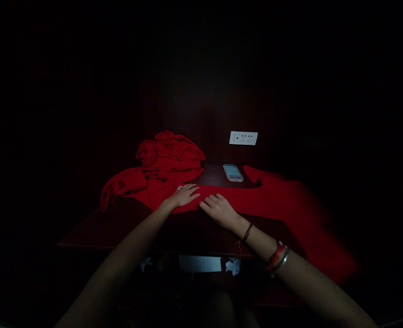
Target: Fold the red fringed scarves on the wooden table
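Observation:
A long red scarf (245,198) with fringed ends lies across a dark table. Its left part is bunched into a heap (174,155), while a smoother strip runs to the right and drops over the table's right side, where it blurs into the dark. My left hand (186,195) rests flat on the strip beside the heap, fingers spread. Just right of it, my right hand (218,209) lies on the strip's near edge with bent fingers slightly apart; nothing shows in its grasp. Bracelets circle my right wrist and forearm.
A phone (233,173) with a lit screen lies on the table behind the strip. Above it, a white socket plate (243,138) is set in the dark back wall. The dark table's (146,232) front edge is close to me; pale objects show below it.

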### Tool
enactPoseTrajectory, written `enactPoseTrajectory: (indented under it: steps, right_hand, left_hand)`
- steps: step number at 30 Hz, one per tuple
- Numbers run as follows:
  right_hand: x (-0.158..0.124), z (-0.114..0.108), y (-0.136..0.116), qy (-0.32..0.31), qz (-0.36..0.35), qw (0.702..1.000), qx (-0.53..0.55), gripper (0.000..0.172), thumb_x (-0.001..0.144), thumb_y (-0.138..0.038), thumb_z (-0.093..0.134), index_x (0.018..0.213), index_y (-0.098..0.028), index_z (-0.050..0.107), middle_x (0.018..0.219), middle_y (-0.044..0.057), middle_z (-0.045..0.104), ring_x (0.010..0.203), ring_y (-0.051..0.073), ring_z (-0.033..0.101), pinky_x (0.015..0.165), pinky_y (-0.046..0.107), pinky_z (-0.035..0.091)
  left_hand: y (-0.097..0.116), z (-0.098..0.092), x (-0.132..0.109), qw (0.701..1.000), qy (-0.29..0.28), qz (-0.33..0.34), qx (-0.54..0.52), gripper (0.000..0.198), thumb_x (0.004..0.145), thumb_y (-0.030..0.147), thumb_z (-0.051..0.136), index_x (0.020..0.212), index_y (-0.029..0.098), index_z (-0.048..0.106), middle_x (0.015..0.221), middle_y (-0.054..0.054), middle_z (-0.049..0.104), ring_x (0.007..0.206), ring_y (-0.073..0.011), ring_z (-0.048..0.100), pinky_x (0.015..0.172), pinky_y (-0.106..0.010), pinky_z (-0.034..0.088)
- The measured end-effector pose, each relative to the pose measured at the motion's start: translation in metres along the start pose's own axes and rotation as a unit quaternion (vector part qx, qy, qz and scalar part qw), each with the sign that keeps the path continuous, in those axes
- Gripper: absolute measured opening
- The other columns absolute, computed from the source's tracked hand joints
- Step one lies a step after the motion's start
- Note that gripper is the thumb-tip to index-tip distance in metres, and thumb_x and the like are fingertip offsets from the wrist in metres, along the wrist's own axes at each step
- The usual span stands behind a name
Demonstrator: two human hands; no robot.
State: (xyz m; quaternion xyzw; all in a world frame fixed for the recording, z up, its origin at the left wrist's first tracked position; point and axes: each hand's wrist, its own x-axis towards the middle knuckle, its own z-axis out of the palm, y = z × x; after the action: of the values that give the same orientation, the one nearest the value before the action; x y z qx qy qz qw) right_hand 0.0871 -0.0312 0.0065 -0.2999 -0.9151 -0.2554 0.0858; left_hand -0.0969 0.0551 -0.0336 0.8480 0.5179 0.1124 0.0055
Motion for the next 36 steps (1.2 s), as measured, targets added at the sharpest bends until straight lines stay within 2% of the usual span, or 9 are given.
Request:
enactPoseTrajectory:
  steps: [6, 9, 15, 18, 21, 25, 27, 32, 36]
  right_hand:
    - [-0.001, 0.003, -0.003, -0.014, 0.001, 1.0, -0.006, 0.018, 0.082, -0.013, 0.035, 0.086, -0.014, 0.052, 0.085, 0.008, 0.054, 0.082, 0.018, 0.046, 0.073, 0.032, 0.031]
    - [-0.004, 0.003, -0.004, -0.024, 0.038, 0.999, 0.015, 0.018, 0.081, -0.013, 0.036, 0.084, -0.015, 0.053, 0.083, 0.008, 0.055, 0.081, 0.017, 0.047, 0.073, 0.031, 0.032]
    - [-0.017, -0.002, -0.007, -0.031, 0.16, 0.982, 0.097, 0.017, 0.08, -0.017, 0.036, 0.085, -0.017, 0.052, 0.082, 0.006, 0.056, 0.076, 0.015, 0.051, 0.067, 0.025, 0.035]
    - [-0.023, -0.004, -0.003, -0.015, 0.215, 0.966, 0.146, 0.016, 0.079, -0.016, 0.035, 0.086, -0.017, 0.049, 0.079, 0.004, 0.058, 0.07, 0.012, 0.053, 0.061, 0.022, 0.035]
    - [-0.03, -0.01, 0.005, 0.049, 0.267, 0.941, 0.203, 0.014, 0.077, -0.016, 0.036, 0.084, -0.017, 0.048, 0.074, 0.002, 0.058, 0.065, 0.011, 0.053, 0.058, 0.02, 0.035]
    - [-0.048, -0.03, 0.025, 0.172, 0.349, 0.879, 0.275, 0.012, 0.074, -0.017, 0.037, 0.077, -0.017, 0.049, 0.065, 0.0, 0.056, 0.059, 0.01, 0.052, 0.054, 0.018, 0.035]
    - [-0.063, -0.043, 0.038, 0.233, 0.391, 0.839, 0.297, 0.011, 0.072, -0.019, 0.038, 0.074, -0.018, 0.049, 0.061, -0.002, 0.054, 0.055, 0.009, 0.05, 0.053, 0.017, 0.036]
    - [-0.115, -0.064, 0.08, 0.349, 0.491, 0.733, 0.315, 0.009, 0.069, -0.024, 0.042, 0.072, -0.017, 0.048, 0.058, -0.002, 0.053, 0.052, 0.01, 0.051, 0.05, 0.018, 0.038]
    - [-0.162, -0.068, 0.113, 0.372, 0.589, 0.679, 0.233, 0.012, 0.069, -0.024, 0.041, 0.072, -0.017, 0.05, 0.058, 0.0, 0.053, 0.053, 0.012, 0.052, 0.05, 0.02, 0.038]
  left_hand:
    - [-0.005, -0.004, 0.018, 0.998, 0.025, -0.016, -0.048, 0.041, 0.082, 0.041, 0.025, 0.114, 0.024, 0.045, 0.121, -0.006, 0.042, 0.111, -0.022, 0.033, 0.091, -0.041, 0.023]
    - [-0.004, -0.014, 0.038, 0.996, 0.008, -0.038, -0.084, 0.034, 0.077, 0.035, 0.037, 0.104, 0.023, 0.053, 0.11, -0.007, 0.05, 0.105, -0.0242, 0.039, 0.088, -0.043, 0.025]
    - [0.003, -0.031, 0.074, 0.983, -0.067, -0.033, -0.167, 0.017, 0.061, 0.029, 0.052, 0.067, 0.015, 0.061, 0.065, -0.001, 0.06, 0.067, -0.0156, 0.053, 0.066, -0.026, 0.039]
    - [0.006, -0.046, 0.08, 0.973, -0.079, -0.021, -0.214, 0.02, 0.063, 0.03, 0.049, 0.068, 0.014, 0.06, 0.067, -0.001, 0.06, 0.067, -0.0134, 0.052, 0.063, -0.021, 0.04]
    - [0.017, -0.069, 0.083, 0.953, -0.06, -0.012, -0.296, 0.025, 0.064, 0.031, 0.048, 0.079, 0.014, 0.058, 0.079, -0.001, 0.06, 0.073, -0.0122, 0.052, 0.068, -0.021, 0.039]
    - [0.051, -0.1, 0.093, 0.874, -0.023, -0.027, -0.485, 0.032, 0.061, 0.026, 0.055, 0.09, 0.013, 0.056, 0.079, -0.002, 0.06, 0.071, -0.0125, 0.053, 0.068, -0.025, 0.041]
    - [0.074, -0.112, 0.105, 0.851, -0.024, -0.024, -0.524, 0.035, 0.061, 0.022, 0.057, 0.094, 0.014, 0.055, 0.074, -0.001, 0.059, 0.066, -0.0115, 0.052, 0.066, -0.026, 0.041]
    - [0.142, -0.124, 0.152, 0.834, -0.022, 0.038, -0.549, 0.034, 0.063, 0.015, 0.055, 0.097, 0.012, 0.055, 0.071, -0.001, 0.057, 0.062, -0.0092, 0.051, 0.065, -0.025, 0.041]
    - [0.206, -0.109, 0.193, 0.84, -0.008, 0.096, -0.533, 0.034, 0.066, 0.014, 0.052, 0.1, 0.011, 0.053, 0.076, -0.003, 0.058, 0.065, -0.0101, 0.053, 0.065, -0.025, 0.042]
